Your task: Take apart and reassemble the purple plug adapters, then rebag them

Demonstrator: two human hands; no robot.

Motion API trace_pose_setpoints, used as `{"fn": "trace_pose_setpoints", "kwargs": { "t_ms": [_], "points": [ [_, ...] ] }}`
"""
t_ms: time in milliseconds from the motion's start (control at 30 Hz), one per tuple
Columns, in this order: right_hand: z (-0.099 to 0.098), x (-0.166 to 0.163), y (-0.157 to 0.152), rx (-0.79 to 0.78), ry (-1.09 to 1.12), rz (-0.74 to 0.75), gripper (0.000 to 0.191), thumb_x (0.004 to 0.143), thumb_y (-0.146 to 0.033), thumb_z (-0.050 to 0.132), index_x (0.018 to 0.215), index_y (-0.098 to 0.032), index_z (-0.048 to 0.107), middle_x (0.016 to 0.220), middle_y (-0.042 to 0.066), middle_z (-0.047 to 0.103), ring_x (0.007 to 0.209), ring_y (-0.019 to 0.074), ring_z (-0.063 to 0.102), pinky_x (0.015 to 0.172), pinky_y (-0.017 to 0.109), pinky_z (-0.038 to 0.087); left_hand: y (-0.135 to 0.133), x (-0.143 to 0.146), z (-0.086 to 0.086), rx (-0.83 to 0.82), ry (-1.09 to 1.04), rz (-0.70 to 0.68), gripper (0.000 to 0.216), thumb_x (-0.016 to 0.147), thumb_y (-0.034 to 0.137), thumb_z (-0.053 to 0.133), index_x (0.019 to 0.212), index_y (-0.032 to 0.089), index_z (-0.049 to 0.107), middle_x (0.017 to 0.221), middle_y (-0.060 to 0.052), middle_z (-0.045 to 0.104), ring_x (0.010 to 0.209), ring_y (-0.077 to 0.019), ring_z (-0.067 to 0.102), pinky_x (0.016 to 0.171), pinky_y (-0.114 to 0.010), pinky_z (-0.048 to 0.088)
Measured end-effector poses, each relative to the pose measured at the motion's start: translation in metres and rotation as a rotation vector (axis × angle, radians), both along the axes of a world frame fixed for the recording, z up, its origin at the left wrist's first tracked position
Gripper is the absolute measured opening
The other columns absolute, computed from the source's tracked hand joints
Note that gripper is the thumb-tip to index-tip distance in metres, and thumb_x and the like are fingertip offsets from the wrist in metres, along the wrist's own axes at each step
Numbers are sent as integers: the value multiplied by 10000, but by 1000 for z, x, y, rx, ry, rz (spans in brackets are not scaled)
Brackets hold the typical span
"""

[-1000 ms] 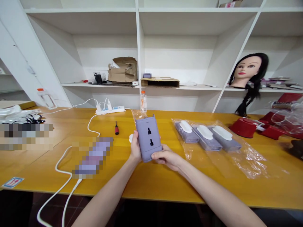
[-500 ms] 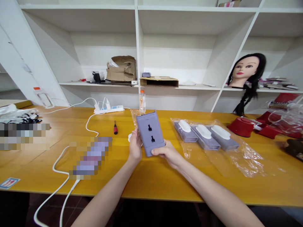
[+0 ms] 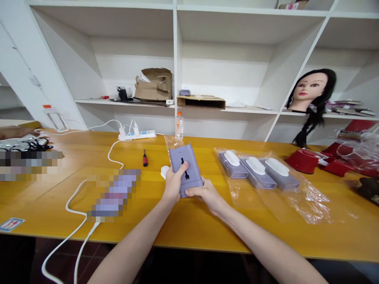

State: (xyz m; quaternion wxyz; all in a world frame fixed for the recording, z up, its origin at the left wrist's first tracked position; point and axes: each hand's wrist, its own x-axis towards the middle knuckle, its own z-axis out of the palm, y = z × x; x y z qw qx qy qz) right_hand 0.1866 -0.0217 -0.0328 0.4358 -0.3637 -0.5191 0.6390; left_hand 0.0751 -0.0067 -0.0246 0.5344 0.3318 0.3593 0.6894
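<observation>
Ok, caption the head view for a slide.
Left hand and right hand hold a purple case over a table, three similar cases to the right.

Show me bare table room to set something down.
Bare yellow tabletop lies between the red-and-black screwdriver, left hand and blurred purplish oblong; more along the front right edge, before the crinkled clear plastic film. Crowded: the rear right, with three purple boxes topped by white ovals, and red pieces.
</observation>
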Motion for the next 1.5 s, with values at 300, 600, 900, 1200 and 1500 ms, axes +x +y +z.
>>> {"fn": "trace_pose_setpoints", "kwargs": {
  "t_ms": [300, 600, 900, 1200, 1500],
  "points": [
    [-1, -6, -5, 76, 13, -48, 339, 495, -114, 700, 817, -176, 614, 720, -14, 628, 672, 141, 541, 651, 274, 439, -3, -4, 1, 51, 9, 67, 359, 594, 378, 715, 831, 133, 601, 738, -38, 642, 612, -149, 587, 567, -261, 469],
    [0, 6, 4, 107, -69, 66, 300, 552, -128, 634, 835, -165, 541, 626, -33, 583, 511, 106, 514, 494, 249, 439, -2, -1, -5, 154, 204, 194, 355, 597, 351, 713, 875, 165, 595, 837, -46, 646, 768, -194, 599, 692, -304, 467],
    [1, 6, 3, 163, -117, 10, 272, 538, -127, 665, 791, -161, 572, 628, -50, 569, 522, 88, 482, 509, 219, 401, -6, 2, -14, 177, 160, 211, 341, 639, 360, 684, 906, 174, 580, 852, -41, 630, 795, -202, 592, 709, -314, 461],
    [-1, 7, 9, 83, -36, 81, 380, 491, -123, 717, 852, -175, 609, 737, -32, 622, 661, 119, 545, 652, 261, 432, -11, 3, -10, 224, 172, 203, 346, 635, 325, 693, 920, 174, 570, 846, -35, 640, 768, -186, 597, 707, -293, 456],
    [-1, 10, 7, 76, -24, 28, 366, 478, -106, 740, 818, -177, 628, 721, -34, 632, 648, 119, 544, 649, 264, 434, -11, 6, -11, 241, 148, 158, 333, 657, 339, 672, 934, 187, 567, 873, -36, 652, 803, -196, 606, 734, -313, 457]
  ]
}}
